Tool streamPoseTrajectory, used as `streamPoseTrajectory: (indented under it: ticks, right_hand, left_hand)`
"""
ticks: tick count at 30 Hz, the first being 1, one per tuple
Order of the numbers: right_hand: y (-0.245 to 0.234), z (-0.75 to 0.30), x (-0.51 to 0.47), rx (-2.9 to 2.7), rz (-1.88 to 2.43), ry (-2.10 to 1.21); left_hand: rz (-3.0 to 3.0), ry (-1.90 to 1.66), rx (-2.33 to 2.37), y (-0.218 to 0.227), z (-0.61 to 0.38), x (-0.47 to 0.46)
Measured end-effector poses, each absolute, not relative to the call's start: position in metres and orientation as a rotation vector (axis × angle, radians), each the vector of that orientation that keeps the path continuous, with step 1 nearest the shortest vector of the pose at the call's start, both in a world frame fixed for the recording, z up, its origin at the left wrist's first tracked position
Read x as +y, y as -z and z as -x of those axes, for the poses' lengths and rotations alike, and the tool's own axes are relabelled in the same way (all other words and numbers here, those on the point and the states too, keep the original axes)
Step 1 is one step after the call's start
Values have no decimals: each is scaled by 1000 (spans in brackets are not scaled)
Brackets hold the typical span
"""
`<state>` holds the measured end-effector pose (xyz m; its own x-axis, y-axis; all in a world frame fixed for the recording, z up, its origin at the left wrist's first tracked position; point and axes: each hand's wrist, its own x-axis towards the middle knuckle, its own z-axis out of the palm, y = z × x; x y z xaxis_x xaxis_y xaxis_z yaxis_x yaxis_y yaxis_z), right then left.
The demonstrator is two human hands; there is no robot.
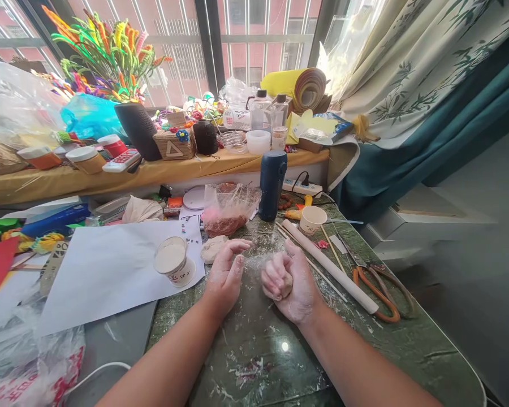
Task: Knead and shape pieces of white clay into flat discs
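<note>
My right hand [292, 285], dusted with white powder, is closed around a lump of pale clay [287, 284]; most of the lump is hidden by the fingers. My left hand [227, 270] holds nothing, its fingers stretched and slightly curved, palm turned inward. Just behind it a second lump of pale clay [212, 249] rests on the table. To the left stands a paper cup [171, 257] of whitish powder on a white sheet [110, 268]. White powder and smears cover the dark green tabletop [254, 333] between my arms.
Right of my hands lie a pale rolling pin [335, 268], thin sticks and orange-handled scissors [379, 288]. Behind stand a blue flask [272, 185], a paper cup [313, 219], a yellow glue gun [300, 210] and a plastic bag [229, 209] with reddish contents. The windowsill is crowded.
</note>
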<state>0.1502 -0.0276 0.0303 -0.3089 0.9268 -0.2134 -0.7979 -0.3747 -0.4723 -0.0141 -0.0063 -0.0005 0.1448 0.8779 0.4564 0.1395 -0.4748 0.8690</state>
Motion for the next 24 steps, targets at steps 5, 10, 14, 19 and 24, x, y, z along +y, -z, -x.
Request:
streamPoseTrajectory:
  ticks: [5, 10, 14, 19, 24]
  right_hand:
    - [-37, -149, -34, -448, 530, -2040]
    - [-26, -149, -23, -536, 868, -1479]
    - [-18, -146, -18, -450, 866, -1261]
    - [-19, -139, -26, -623, 937, -1482]
    - [-17, -138, -26, -556, 978, -1417]
  left_hand:
    - [-1741, -1377, 1030, 2, 13, -4]
    - [-1694, -1385, 1056, 5, 13, -3]
    - [-1715, -1363, 1046, 0, 12, -5]
    - [-1517, -1232, 1109, -5, 10, -6]
    - [-1404, -1160, 1331, -3, 10, -4]
